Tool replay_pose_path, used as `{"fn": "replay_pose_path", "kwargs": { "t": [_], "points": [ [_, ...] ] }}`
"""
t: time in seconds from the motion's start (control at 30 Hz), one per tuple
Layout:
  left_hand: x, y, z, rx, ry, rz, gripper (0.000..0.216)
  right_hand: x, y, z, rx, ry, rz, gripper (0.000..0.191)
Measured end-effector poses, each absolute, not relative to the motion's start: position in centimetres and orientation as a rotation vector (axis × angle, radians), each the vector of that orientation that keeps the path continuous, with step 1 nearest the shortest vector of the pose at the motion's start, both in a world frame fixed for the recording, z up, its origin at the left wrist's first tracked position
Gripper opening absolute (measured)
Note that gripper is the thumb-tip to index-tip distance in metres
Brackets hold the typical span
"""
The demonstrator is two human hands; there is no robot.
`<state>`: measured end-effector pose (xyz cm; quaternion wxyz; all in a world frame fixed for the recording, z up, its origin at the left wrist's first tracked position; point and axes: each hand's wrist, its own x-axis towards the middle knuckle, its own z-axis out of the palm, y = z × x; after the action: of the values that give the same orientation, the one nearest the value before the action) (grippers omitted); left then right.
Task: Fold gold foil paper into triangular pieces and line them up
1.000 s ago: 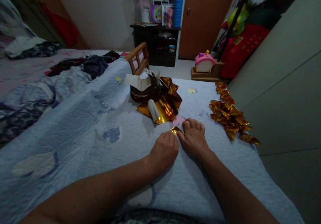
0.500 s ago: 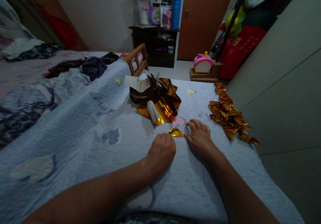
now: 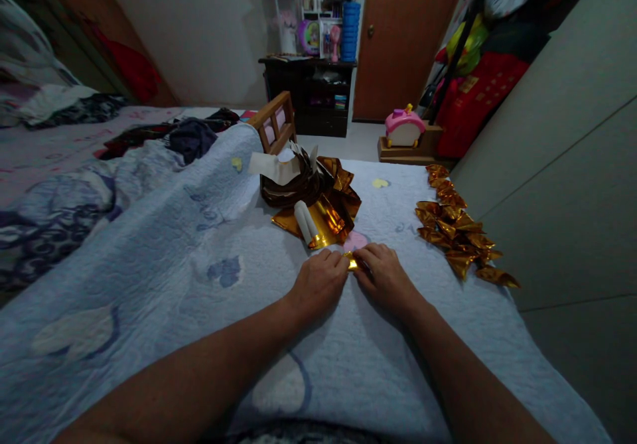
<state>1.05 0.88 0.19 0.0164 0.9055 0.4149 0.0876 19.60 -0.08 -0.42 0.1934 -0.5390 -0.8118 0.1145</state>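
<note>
Both my hands rest close together on the pale blue quilt [image 3: 199, 278]. My left hand [image 3: 321, 281] and my right hand [image 3: 385, 275] have their fingers curled and pressed onto a small piece of gold foil paper [image 3: 352, 263], of which only a sliver shows between the fingertips. Just beyond them lies a heap of gold foil sheets [image 3: 331, 208] with a white roll [image 3: 303, 222] on it. A row of folded gold foil pieces [image 3: 458, 228] runs along the quilt's right side.
A brown holder with white paper [image 3: 286, 175] stands behind the foil heap, by a wooden bed rail [image 3: 273, 122]. Crumpled clothes [image 3: 192, 135] lie at the far left. A grey wardrobe [image 3: 562, 165] walls the right; a dark cabinet [image 3: 311, 92] and door [image 3: 403, 39] are beyond.
The hands have closed together over the gold foil piece; its triangle, open to view half a second ago, is now almost covered. The right hand moved left toward the left hand.
</note>
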Motion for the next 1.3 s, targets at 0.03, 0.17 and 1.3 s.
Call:
{"fn": "replay_pose_path", "kwargs": {
  "t": [0.03,0.17,1.3],
  "points": [
    [1.1,0.9,0.2,2.804,1.29,0.294,0.01,19.6,0.0,-0.4,-1.504,-2.293,0.32,0.023],
    [1.0,1.1,0.2,2.722,1.285,0.392,0.008,19.5,0.2,-0.2,-1.472,-2.346,0.298,0.022],
    [0.5,2.6,-0.6,1.029,0.612,0.799,0.05,20.0,0.0,1.1,-1.277,-1.237,1.348,0.029]
  ]
}}
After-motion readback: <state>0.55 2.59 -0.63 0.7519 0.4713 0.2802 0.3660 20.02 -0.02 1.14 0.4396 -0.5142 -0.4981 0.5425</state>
